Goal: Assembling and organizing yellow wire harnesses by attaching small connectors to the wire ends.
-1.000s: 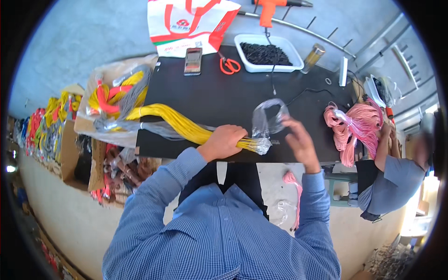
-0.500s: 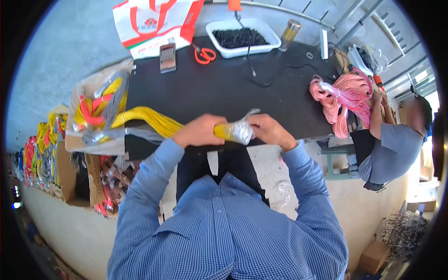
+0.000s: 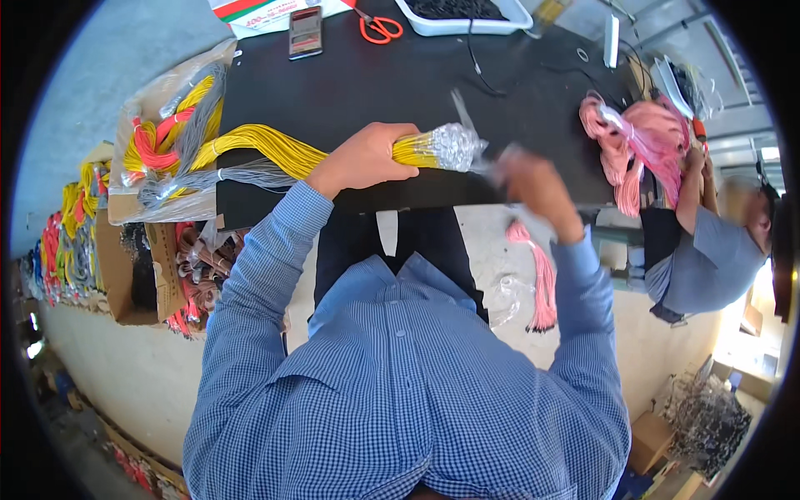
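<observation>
Left hand is closed in a fist grip around the yellow wire bundle, just behind its bagged end. Right hand is motion-blurred; it sits just right of the clear bag, and whether its fingers pinch the bag's edge cannot be told.

Wire bundle: lies across the near edge of the black table, trailing left to a pile of yellow, red and grey wires in plastic wrap. The right tip is covered by the bag, which is crumpled tight over the wire ends.

Change from half a second earlier: both hands were then together on the bag at the bundle tip. The right hand has since drawn away to the right, while the left hand keeps its grip. The bundle now lies more level over the table.

Surroundings:
- Phone and orange scissors at the far table edge.
- White tray with dark contents beside the scissors.
- Pink wire bundle at the right end of the table, handled by a second person in a grey shirt.
- A further pink bundle hangs below the table edge, under the right forearm.
- Cardboard box of mixed wires on the floor at left.
</observation>
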Tool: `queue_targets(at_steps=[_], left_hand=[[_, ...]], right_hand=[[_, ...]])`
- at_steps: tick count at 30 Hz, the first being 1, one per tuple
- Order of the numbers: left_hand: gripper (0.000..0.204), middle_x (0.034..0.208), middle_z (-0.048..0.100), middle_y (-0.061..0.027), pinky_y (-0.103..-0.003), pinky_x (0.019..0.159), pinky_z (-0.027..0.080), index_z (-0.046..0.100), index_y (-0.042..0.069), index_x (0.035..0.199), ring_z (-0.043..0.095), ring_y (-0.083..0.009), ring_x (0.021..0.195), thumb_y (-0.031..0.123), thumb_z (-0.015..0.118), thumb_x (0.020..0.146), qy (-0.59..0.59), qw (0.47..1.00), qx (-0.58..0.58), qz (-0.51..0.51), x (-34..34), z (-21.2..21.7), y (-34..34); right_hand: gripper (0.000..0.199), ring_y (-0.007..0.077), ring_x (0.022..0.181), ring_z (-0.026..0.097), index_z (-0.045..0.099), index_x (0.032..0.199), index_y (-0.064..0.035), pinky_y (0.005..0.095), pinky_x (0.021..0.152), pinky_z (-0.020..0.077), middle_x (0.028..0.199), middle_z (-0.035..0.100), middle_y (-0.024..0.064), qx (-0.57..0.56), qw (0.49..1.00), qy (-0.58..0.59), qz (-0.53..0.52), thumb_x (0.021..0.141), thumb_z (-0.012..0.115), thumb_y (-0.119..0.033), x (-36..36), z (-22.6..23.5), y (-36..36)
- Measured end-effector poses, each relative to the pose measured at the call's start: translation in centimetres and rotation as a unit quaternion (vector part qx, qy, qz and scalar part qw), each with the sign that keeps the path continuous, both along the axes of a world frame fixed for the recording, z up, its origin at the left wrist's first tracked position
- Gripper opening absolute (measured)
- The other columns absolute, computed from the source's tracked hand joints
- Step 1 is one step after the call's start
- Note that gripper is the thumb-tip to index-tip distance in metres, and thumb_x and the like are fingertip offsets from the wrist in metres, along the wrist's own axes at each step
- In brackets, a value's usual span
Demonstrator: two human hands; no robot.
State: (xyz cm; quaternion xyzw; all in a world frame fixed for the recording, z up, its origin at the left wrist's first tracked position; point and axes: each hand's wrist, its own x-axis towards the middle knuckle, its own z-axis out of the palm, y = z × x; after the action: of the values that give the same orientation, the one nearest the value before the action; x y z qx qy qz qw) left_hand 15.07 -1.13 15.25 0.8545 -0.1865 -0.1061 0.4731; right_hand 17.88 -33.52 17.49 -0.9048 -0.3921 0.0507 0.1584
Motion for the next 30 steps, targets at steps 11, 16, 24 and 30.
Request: queue_targets(at_steps=[11,16,24,30], left_hand=[[0.042,0.107,0.072,-0.0187,-0.043,0.093,0.053,0.067,0.001,0.116,0.068,-0.0362,0.098,0.02,0.077,0.08,-0.11,0.984,0.135,-0.036,1.7,-2.1,-2.4],[0.043,0.103,0.071,-0.0208,-0.043,0.091,0.052,0.066,-0.002,0.113,0.068,-0.0387,0.097,0.021,0.077,0.078,-0.068,0.993,0.07,-0.062,1.1,-1.6,-1.1],[0.036,0.089,0.07,-0.0212,-0.044,0.079,0.054,0.067,0.002,0.1,0.069,-0.0387,0.085,0.023,0.077,0.073,0.023,0.989,0.06,-0.13,0.5,-0.2,-1.0],[0.048,0.098,0.074,-0.0186,-0.038,0.085,0.054,0.068,-0.003,0.114,0.07,-0.0304,0.088,0.022,0.081,0.075,0.099,0.977,0.055,-0.181,-0.4,1.3,-0.3]], right_hand=[[0.049,0.0258,0.118,0.066,0.047,0.149,0.0047,0.0355,0.1,0.0521,0.142,0.06,0.0172,0.493,0.832,0.181,-0.181,0.102,0.058,-0.007,-0.2,2.0,-5.7],[0.062,0.0157,0.09,0.072,0.052,0.146,-0.0051,0.0271,0.075,0.0584,0.134,0.063,0.0138,0.254,0.922,0.176,-0.234,0.088,0.069,0.007,-3.1,-1.3,-2.2],[0.073,0.0331,0.086,0.067,0.059,0.14,-0.015,0.0376,0.073,0.057,0.114,0.063,0.0144,0.223,0.966,-0.103,0.086,0.073,0.068,0.012,-0.7,0.6,4.6],[0.022,0.0329,0.078,0.067,0.065,0.099,-0.0083,0.0435,0.067,0.0553,0.089,0.061,0.0106,0.166,0.977,-0.025,0.131,0.08,0.075,-0.004,0.0,0.6,5.0]])
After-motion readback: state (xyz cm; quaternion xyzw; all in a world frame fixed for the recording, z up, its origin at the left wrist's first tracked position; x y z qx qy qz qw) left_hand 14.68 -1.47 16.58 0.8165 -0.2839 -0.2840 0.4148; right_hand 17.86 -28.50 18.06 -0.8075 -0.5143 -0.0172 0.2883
